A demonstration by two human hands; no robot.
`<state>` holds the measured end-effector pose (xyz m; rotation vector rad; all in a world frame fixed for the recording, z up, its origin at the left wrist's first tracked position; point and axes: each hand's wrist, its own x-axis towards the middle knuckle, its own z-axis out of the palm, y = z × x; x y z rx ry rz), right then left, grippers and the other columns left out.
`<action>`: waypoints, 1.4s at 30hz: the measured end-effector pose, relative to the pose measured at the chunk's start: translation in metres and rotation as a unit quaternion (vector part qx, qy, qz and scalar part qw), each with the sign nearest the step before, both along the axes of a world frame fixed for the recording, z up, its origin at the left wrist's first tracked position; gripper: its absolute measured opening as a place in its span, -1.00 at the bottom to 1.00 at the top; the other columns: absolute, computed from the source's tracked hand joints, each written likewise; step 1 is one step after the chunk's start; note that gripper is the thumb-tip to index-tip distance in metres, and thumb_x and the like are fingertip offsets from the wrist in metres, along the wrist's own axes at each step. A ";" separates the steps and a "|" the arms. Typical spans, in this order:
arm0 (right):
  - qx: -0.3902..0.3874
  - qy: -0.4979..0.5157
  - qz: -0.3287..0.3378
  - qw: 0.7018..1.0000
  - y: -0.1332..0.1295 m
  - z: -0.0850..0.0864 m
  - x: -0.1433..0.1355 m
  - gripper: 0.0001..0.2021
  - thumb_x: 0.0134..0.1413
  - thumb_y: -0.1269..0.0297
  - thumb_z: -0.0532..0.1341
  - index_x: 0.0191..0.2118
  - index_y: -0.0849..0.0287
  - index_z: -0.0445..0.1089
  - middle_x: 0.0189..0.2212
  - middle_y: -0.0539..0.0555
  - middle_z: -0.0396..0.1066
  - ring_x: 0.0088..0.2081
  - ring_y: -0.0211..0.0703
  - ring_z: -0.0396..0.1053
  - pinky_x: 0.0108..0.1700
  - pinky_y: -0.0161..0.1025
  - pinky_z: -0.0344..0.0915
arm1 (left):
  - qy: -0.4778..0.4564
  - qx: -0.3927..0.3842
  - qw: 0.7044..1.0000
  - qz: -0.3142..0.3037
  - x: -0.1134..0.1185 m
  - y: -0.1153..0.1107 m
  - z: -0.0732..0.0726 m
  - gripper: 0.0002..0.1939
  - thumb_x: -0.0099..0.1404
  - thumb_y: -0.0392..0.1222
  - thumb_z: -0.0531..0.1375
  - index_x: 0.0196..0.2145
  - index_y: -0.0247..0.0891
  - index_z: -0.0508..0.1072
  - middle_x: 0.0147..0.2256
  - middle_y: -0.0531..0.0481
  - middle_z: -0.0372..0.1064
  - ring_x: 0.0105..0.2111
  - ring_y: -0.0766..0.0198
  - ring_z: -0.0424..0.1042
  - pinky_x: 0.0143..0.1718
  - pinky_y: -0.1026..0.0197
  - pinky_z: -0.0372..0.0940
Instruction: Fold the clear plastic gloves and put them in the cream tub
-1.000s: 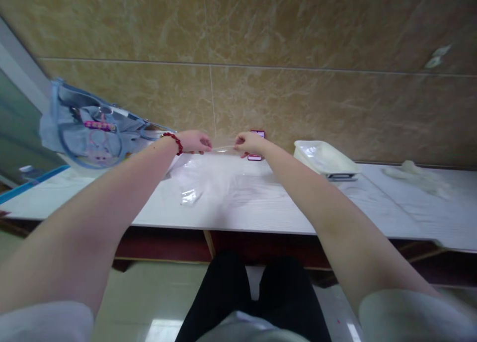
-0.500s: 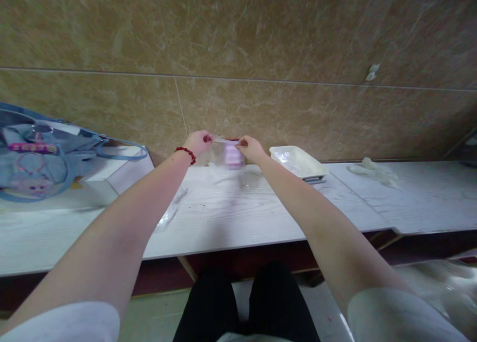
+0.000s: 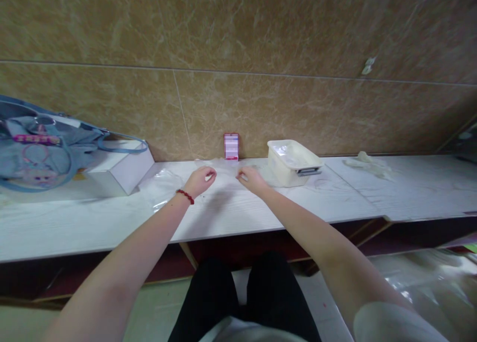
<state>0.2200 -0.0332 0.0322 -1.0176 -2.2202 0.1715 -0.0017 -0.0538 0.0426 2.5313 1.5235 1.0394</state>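
Observation:
My left hand (image 3: 201, 181), with a red bead bracelet at the wrist, is closed above the white counter. Level with it on the right, my right hand (image 3: 251, 179) is closed too, thumb and fingers together. Whatever either hand pinches is too faint to make out. Thin clear plastic (image 3: 219, 166) lies on the counter just behind and between the hands. Beyond it a phone (image 3: 231, 147) with a lit screen leans upright against the wall. Right of my right hand stands a cream plastic box (image 3: 285, 165) holding clear plastic.
More clear plastic (image 3: 164, 185) lies left of my left hand. A blue bag (image 3: 40, 153) rests on white boxes (image 3: 121, 170) at the far left. A crumpled whitish glove-like item (image 3: 368, 165) lies at the right. Open shelves (image 3: 242, 247) run below the counter edge (image 3: 238, 232).
Both hands have come down and nearer to me, away from the phone, which is now uncovered. The whitish strip stretched between them no longer shows there. The view has shifted slightly.

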 end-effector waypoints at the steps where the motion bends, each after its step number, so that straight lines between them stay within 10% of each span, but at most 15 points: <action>1: -0.012 -0.011 0.005 1.000 -0.007 -0.012 0.002 -0.90 0.00 0.34 0.06 -0.36 0.22 0.27 -0.38 0.06 0.31 -0.26 -0.25 0.24 -0.18 -0.31 0.15 | 0.015 -0.003 1.000 -0.010 0.002 -0.009 -0.012 -0.80 0.15 -0.19 -0.01 -0.39 -0.28 0.38 -0.37 -0.07 0.35 -0.33 0.26 0.32 -0.23 0.20 0.23; 8: -0.052 -0.104 0.014 0.993 -0.042 -0.059 0.011 -0.88 0.00 0.38 0.05 -0.33 0.20 0.31 -0.36 0.07 0.32 -0.24 -0.25 0.25 -0.16 -0.31 0.14 | 0.112 -0.061 0.991 -0.045 0.015 -0.042 -0.055 -0.77 0.18 -0.20 -0.03 -0.36 -0.26 0.40 -0.35 -0.09 0.36 -0.28 0.23 0.32 -0.18 0.18 0.20; 17: -0.037 -0.206 0.028 0.977 -0.061 -0.052 0.027 -0.82 0.04 0.28 0.03 -0.31 0.17 0.36 -0.35 0.08 0.37 -0.24 -0.21 0.28 -0.16 -0.25 0.09 | 0.241 -0.083 0.964 -0.069 0.006 -0.057 -0.051 -0.76 0.19 -0.16 -0.02 -0.40 -0.23 0.42 -0.41 -0.07 0.37 -0.36 0.24 0.33 -0.28 0.19 0.17; 24: -0.029 -0.190 0.066 0.979 -0.068 -0.043 0.038 -0.80 0.03 0.19 0.06 -0.33 0.11 0.39 -0.36 0.06 0.41 -0.23 -0.18 0.30 -0.03 -0.12 -0.03 | 0.168 -0.157 0.963 -0.142 -0.003 -0.062 -0.045 -0.68 0.21 -0.05 -0.06 -0.33 -0.20 0.43 -0.36 -0.04 0.40 -0.32 0.26 0.34 -0.25 0.24 0.19; 35: -0.135 -0.137 -0.091 0.977 0.057 -0.033 -0.020 -0.74 0.00 0.22 0.06 -0.21 0.15 0.37 -0.30 0.10 0.40 -0.25 -0.17 0.31 -0.18 -0.27 0.16 | -0.011 -0.130 0.979 0.155 -0.016 0.069 -0.047 -0.71 0.18 -0.19 -0.06 -0.23 -0.27 0.38 -0.25 -0.10 0.40 -0.25 0.23 0.35 -0.20 0.22 0.22; 42: -0.134 -0.141 -0.045 0.980 0.095 -0.058 -0.048 -0.79 -0.09 0.20 0.14 -0.33 0.14 0.43 -0.38 0.07 0.41 -0.26 -0.20 0.30 -0.13 -0.28 0.12 | 0.095 -0.095 0.982 0.131 -0.003 0.082 -0.076 -0.64 0.16 -0.12 -0.01 -0.11 -0.21 0.36 -0.13 -0.14 0.30 -0.14 0.15 0.28 -0.11 0.13 0.16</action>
